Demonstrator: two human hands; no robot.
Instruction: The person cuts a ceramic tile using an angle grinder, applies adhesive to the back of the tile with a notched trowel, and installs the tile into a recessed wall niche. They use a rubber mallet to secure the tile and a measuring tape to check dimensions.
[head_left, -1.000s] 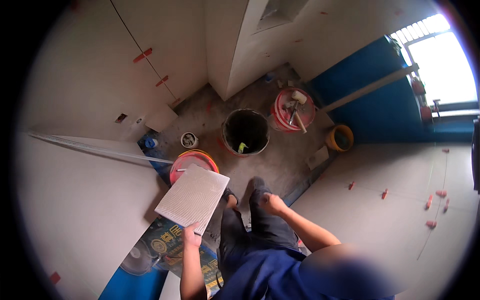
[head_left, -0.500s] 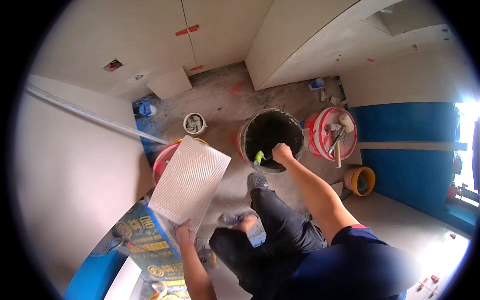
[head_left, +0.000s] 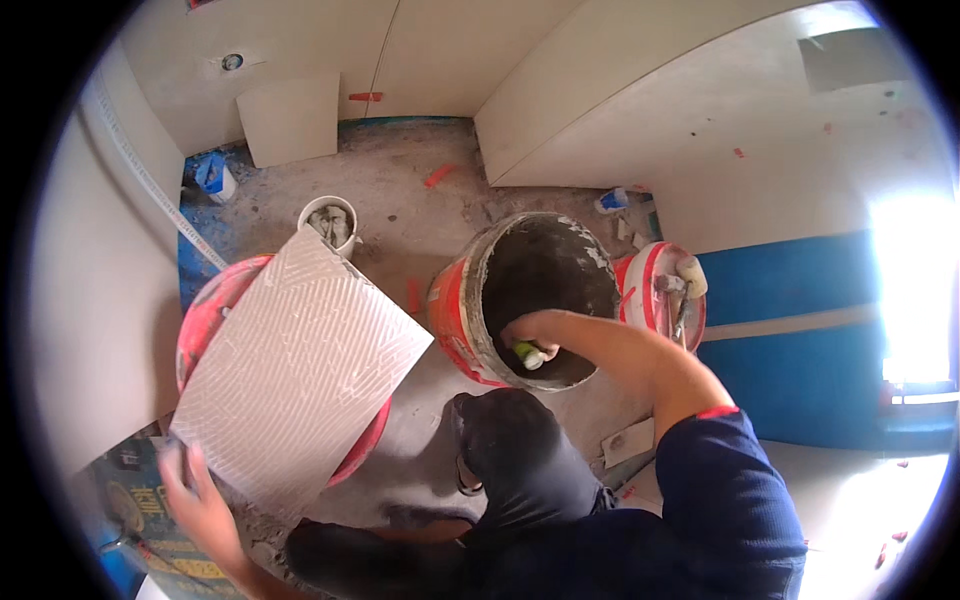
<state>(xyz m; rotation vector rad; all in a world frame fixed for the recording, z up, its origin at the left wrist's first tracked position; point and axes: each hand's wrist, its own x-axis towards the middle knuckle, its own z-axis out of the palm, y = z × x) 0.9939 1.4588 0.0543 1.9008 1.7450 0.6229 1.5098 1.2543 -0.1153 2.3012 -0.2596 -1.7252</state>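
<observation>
A pale tile (head_left: 300, 360), ridged face up, lies across a red bucket (head_left: 212, 295) at left. My left hand (head_left: 188, 480) is at the tile's lower-left corner, slightly blurred, with fingers loosely apart. My right hand (head_left: 530, 335) reaches into a large mortar-crusted bucket (head_left: 455, 315) and closes round the green handle (head_left: 530, 355) of a tool; the rest of the tool is hidden in the dark inside.
A small white pot (head_left: 328, 205) of grey material stands behind the tile. A lidded bucket (head_left: 640, 300) with a mallet (head_left: 690, 272) sits at right. A straightedge (head_left: 150, 180) leans along the left wall, a spare tile (head_left: 288, 120) at the back wall.
My right hand has moved down into the bucket onto the green handle. The tile has been lowered onto the red bucket, and my left hand's fingers have loosened. The view has tilted closer.
</observation>
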